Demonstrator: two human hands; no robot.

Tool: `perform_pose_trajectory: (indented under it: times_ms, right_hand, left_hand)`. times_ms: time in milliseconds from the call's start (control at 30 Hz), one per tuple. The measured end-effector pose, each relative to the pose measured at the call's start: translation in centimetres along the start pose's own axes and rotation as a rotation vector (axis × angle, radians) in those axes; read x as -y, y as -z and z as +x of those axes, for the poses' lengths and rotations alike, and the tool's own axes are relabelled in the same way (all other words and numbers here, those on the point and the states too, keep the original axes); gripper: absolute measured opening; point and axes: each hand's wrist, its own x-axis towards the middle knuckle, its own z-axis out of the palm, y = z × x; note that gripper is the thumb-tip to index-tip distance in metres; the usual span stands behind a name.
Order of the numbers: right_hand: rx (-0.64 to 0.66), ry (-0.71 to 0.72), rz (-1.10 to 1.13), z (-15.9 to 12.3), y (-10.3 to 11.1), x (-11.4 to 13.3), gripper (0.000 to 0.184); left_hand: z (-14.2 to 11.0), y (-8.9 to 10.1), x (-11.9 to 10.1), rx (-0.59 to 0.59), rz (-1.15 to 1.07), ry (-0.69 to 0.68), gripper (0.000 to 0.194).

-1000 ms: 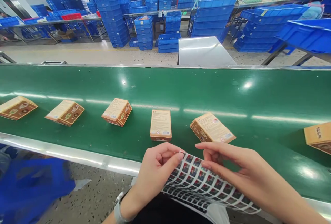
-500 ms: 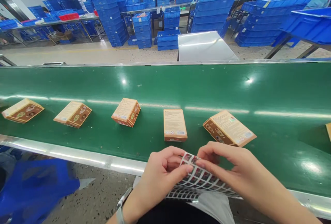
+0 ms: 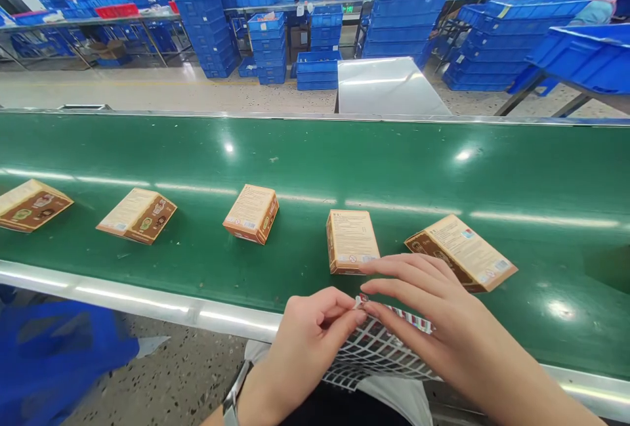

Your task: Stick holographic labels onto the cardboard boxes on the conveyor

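My left hand (image 3: 315, 327) pinches the near corner of a sheet of small stickers (image 3: 388, 347), which bends down in front of my lap. Thumb and index finger of my right hand (image 3: 428, 301) close around a small dark-red sticker (image 3: 363, 297) at that corner, while the other fingers stretch out above the sheet. Just beyond them stands a cream and brown box (image 3: 352, 239), partly covered by my right fingertips. To its right, another box (image 3: 465, 249) lies angled, with a small blue-and-red sticker (image 3: 467, 234) on its top; my right hand hides its lower left part.
Three similar boxes, one of them here (image 3: 251, 213), sit in a row on the green conveyor belt (image 3: 295, 157) to the left. A metal rail (image 3: 147, 298) edges the near side. Beyond the belt are a metal cover (image 3: 388, 88) and stacks of blue crates (image 3: 197, 19).
My right fingers have lifted and spread, and the sheet's corner has folded back at my fingertips. In view, the two boxes by my hands have shifted right.
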Motion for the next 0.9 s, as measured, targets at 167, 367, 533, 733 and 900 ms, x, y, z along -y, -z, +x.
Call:
perform_pose_trajectory:
  times_ms: [167, 367, 533, 733, 900]
  right_hand:
    - [0.077, -0.035, 0.075, 0.0, 0.4, -0.4, 0.012]
    - [0.042, -0.059, 0.062, -0.1, 0.8, 0.1, 0.014]
    - [-0.006, -0.450, 0.343, -0.8, 2.2, -1.6, 0.020]
    - [-0.236, -0.971, 0.587, -0.8, 1.2, -7.4, 0.050]
    - [-0.277, -1.059, 0.689, -0.3, -0.1, -9.2, 0.054]
  left_hand:
    - [0.0, 0.0, -0.2, -0.002, 0.033, -0.010, 0.025]
    - [0.5, -0.4, 0.1, -0.010, -0.013, 0.037, 0.022]
    - [0.8, -0.8, 0.6, 0.039, -0.054, 0.061, 0.021]
    - [2.9, -0.9, 0.8, 0.201, 0.100, -0.282, 0.010]
    - [5.9, -2.1, 1.2, 0.394, 0.128, -0.391, 0.012]
